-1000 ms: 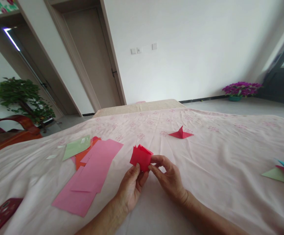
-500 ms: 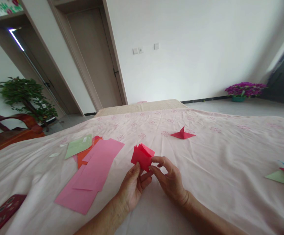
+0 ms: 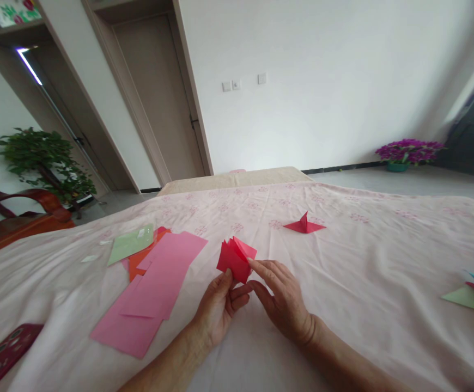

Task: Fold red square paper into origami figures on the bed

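A folded red paper piece [image 3: 232,261] with several pointed layers is held up over the cloth. My left hand [image 3: 216,307] pinches its lower edge, thumb in front and fingers behind. To the right, my right hand [image 3: 284,296] has its fingers stretched out, the index fingertip touching the paper's right side. Its thumb is apart from the index finger, near the paper's bottom corner. Beyond the hands, another folded red paper piece [image 3: 304,224] rests on the cloth with one point upright.
Pink paper sheets [image 3: 159,283] overlap at left, with orange paper [image 3: 138,262] and a green packet [image 3: 133,243] behind them. A dark red phone [image 3: 6,354] lies near left. Folded coloured papers [image 3: 472,298] sit at the right edge. A pale patterned cloth [image 3: 359,261] covers the table.
My right hand's fingers have straightened from a pinch at the paper's right corner, and the index finger now lies along its side. The held paper has shifted slightly left.
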The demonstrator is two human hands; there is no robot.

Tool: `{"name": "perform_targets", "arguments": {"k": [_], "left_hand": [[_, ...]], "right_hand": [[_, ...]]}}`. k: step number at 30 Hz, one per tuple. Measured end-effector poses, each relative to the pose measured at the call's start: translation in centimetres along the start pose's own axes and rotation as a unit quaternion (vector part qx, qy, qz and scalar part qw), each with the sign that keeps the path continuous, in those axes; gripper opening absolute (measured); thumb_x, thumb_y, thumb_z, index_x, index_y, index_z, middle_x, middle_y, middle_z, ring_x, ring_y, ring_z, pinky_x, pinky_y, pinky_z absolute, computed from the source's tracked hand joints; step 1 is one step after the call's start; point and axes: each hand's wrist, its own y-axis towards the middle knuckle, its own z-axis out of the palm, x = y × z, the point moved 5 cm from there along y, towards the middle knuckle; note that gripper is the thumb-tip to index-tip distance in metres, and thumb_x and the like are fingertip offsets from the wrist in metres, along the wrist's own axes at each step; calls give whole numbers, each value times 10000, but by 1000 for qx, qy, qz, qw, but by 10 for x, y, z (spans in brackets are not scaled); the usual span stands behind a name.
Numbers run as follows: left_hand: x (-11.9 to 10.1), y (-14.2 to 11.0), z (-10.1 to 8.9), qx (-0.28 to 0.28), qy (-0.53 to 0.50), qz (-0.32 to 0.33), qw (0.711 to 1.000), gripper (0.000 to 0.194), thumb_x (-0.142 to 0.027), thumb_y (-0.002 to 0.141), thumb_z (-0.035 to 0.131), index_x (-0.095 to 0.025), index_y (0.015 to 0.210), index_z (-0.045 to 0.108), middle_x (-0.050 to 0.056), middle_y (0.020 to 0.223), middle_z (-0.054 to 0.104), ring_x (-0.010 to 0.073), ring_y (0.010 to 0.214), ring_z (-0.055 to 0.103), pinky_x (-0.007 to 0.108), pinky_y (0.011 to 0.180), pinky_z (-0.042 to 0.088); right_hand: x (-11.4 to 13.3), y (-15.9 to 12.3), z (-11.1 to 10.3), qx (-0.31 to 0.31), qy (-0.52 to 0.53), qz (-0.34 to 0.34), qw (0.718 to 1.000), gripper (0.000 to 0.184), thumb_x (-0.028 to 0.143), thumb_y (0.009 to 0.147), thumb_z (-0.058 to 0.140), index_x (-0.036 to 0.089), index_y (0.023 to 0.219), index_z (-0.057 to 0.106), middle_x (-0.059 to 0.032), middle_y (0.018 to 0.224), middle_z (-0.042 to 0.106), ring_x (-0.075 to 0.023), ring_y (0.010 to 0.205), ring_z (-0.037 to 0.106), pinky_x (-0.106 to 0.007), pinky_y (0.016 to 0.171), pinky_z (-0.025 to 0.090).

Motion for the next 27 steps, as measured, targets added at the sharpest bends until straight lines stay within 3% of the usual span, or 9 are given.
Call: {"name": "perform_targets", "arguments": {"k": [6,11,22,27], "left_hand": [[1,-1,1,22,33,-34,999,242,-309,806,719,-96,914,678,108,883,749,217,742,738,205,535,589],[3,-3,2,39,82,-58,994,290,-372,776,737,-102,877,704,88,836,739,185,654,728,170,456,536],[1,-2,0,36,121,-30,992,378,-468,739,743,-108,843,691,27,632,670,100,453,625,157,391,489],[0,-2,0,16,126,-40,991,400,-463,716,764,-102,871,692,25,656,673,97,478,638,144,401,494]], "right_hand": [[3,5,-7,21,-29,-42,999,535,161,909,504,311,1414,409,-79,1238,624,-232,1086,590,-396,836,503],[2,8,-9,56,2,-32,998,556,146,923,451,321,1443,362,-87,1350,535,-234,1129,563,-418,883,500],[-1,13,-19,8,-11,31,999,285,230,878,554,241,1162,573,-105,1181,562,-226,986,590,-379,809,512],[-2,18,-24,21,6,8,1000,174,253,877,564,234,1044,608,-97,1145,576,-223,965,585,-371,799,494]]}}
